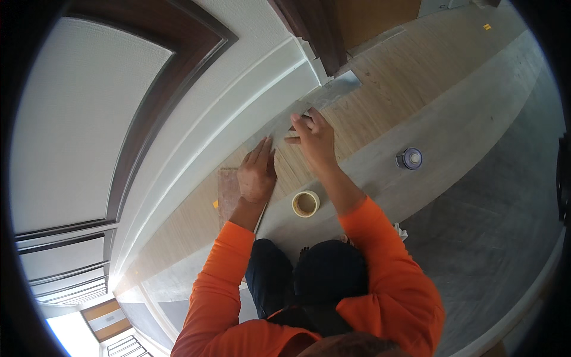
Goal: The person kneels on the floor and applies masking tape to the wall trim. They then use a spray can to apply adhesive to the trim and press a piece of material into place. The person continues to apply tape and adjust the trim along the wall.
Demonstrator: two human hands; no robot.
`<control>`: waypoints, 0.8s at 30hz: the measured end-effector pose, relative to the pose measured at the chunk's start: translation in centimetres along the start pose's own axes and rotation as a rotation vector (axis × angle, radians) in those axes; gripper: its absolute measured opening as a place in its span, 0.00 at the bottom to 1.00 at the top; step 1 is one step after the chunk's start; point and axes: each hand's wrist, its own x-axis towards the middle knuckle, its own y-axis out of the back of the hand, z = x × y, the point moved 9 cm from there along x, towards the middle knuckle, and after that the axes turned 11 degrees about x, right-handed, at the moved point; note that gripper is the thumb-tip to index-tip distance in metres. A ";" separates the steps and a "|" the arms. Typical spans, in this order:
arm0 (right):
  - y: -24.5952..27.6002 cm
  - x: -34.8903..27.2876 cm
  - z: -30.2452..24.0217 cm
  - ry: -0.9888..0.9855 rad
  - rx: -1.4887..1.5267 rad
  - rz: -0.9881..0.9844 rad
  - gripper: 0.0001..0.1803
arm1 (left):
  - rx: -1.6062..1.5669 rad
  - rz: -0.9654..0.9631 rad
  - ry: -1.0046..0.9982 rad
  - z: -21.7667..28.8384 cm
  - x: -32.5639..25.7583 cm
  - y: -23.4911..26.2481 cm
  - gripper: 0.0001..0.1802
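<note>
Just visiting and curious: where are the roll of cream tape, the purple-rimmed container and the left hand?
Roll of cream tape (pixel 306 215): head view, on its lower rim.
Purple-rimmed container (pixel 412 158): head view, on its top.
Left hand (pixel 256 178): head view, on its back.

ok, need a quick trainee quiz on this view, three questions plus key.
1. True or false: the purple container stands to the right of the tape roll.
2. What colour is the left sleeve? A) green B) orange C) white
3. Which hand is nearer the upper-right end of the shiny strip in the picture?

Key: 1. True. 2. B. 3. The right hand.
</note>
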 end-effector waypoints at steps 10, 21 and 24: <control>23.0 -12.6 -12.0 0.776 -1.264 0.720 0.58 | -0.089 0.213 0.028 -4.8 5.4 3.9 0.16; 29.3 -7.5 -9.4 0.722 -1.055 0.611 0.60 | 0.039 0.235 -0.238 -3.5 12.6 5.4 0.13; 31.2 -7.5 -9.1 0.814 -1.097 0.568 0.62 | 0.022 0.201 -0.266 -3.8 14.0 4.4 0.14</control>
